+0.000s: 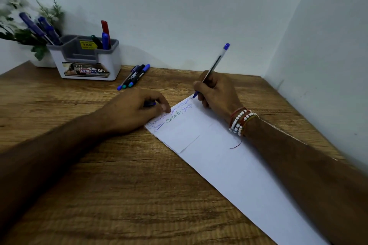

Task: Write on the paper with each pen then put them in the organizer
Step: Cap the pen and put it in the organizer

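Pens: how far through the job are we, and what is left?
Done: several pens stand in the organizer, and blue and green writing tops the paper. In hand: the right hand grips a blue pen, tip on the paper; the left hand steadies the sheet and pinches what looks like a blue cap. Left: three markers lie on the desk beside the organizer, to be tried and stowed.

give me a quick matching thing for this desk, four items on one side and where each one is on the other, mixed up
1 right hand
2 left hand
3 three loose markers
4 red pen

a lying on the table beside the organizer
b standing in the organizer
c fingers on the paper's edge, pinching a blue cap
d holding a blue pen tip to the paper

Pairs: 1-d, 2-c, 3-a, 4-b
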